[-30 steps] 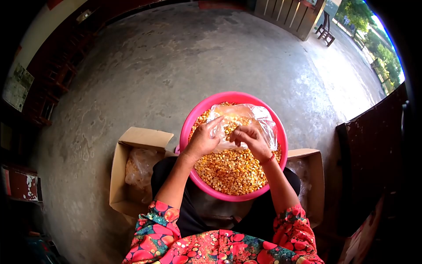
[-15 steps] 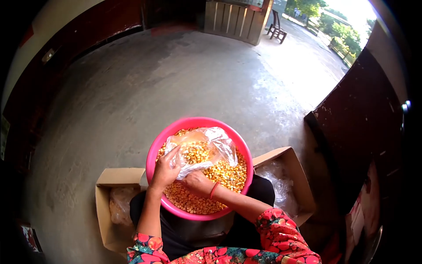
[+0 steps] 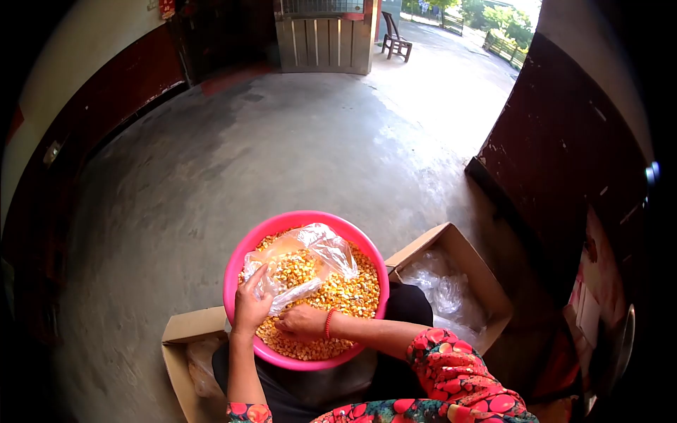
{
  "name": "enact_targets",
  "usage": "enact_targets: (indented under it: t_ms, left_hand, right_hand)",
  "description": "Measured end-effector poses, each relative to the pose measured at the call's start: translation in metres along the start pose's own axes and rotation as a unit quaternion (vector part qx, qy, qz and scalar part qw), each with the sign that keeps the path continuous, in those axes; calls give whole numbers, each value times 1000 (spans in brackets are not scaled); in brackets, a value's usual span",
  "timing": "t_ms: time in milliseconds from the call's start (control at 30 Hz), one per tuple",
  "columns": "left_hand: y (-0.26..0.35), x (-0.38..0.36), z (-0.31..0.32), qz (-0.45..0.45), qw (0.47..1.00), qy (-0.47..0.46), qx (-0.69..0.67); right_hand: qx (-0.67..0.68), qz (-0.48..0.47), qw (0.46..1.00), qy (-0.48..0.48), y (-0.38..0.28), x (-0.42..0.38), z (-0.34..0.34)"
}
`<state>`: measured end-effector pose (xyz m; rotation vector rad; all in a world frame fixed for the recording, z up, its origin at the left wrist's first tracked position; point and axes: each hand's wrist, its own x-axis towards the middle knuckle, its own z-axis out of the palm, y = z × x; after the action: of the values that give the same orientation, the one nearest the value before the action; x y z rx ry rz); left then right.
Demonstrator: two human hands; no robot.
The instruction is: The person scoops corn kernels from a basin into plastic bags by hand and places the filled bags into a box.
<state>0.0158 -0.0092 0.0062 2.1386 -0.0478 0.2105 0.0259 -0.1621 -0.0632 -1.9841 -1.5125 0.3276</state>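
Note:
A pink basin (image 3: 384,282) full of yellow corn kernels (image 3: 360,292) sits at my lap. On the kernels lies a clear plastic bag (image 3: 330,243), its mouth spread toward me and corn showing in and through it. My left hand (image 3: 252,303) grips the bag's near left edge between thumb and fingers. Lower in the basin, my right hand (image 3: 303,322), with a red bead bracelet (image 3: 329,324) at the wrist, is curled palm down around corn kernels just below the bag's edge. Its fingertips are partly hidden among the kernels.
To my right stands an open cardboard box (image 3: 486,285) with crumpled clear plastic bags (image 3: 444,292) inside. Another cardboard box (image 3: 180,328) at my left holds a filled plastic bag (image 3: 203,363). A wooden chair (image 3: 396,42) stands by the bright doorway, beyond the concrete floor (image 3: 211,162).
My right hand has come out from under the bag's near edge and sits lower on the kernels. My left hand still holds the bag. The whole view has shifted a little.

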Motion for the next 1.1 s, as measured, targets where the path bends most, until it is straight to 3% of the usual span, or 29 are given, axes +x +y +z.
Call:
enact_targets:
  t_ms: [133,300,467,533,667,733,767,833,867,967,1033,1067,1100]
  left_hand:
    - [0,-2,3,-38,999,-12,-31]
    - [1,0,4,43,999,-7,10]
    - [1,-2,4,27,999,-20,-22]
    - [-1,-2,4,24,999,-21,-23]
    - [-2,-2,3,9,1000,-21,-8]
    - [-2,-3,3,-8,1000,-21,-7]
    - [-3,-3,4,-14,1000,-23,1]
    - [-7,-3,5,-21,999,-25,9]
    - [-9,-3,6,-7,1000,-25,1]
    - [6,-4,4,-20,999,-44,9]
    - [12,-4,4,-100,990,-101,29]
    - [-2,-5,11,-11,998,-62,11]
    - [-7,-5,13,-10,998,-62,12]
  right_hand:
    - [-20,12,1000,4,0,0,2]
    - [-36,34,999,-17,1,1,2]
    - [-22,42,999,5,4,4,6]
    - [14,-3,989,144,2,6,6]
    - [113,14,991,64,-3,8,-14]
    - [280,-8,959,53,-4,10,-21]
    - [281,-10,958,52,-4,11,-26]
    - [482,109,865,-86,-5,8,-45]
    - [575,126,803,-95,-8,5,-59]
    - [644,202,730,109,3,3,-69]
    - [656,255,680,207,18,5,-70]
    - [648,276,665,249,23,7,-70]
    - [648,275,665,249,27,9,-68]
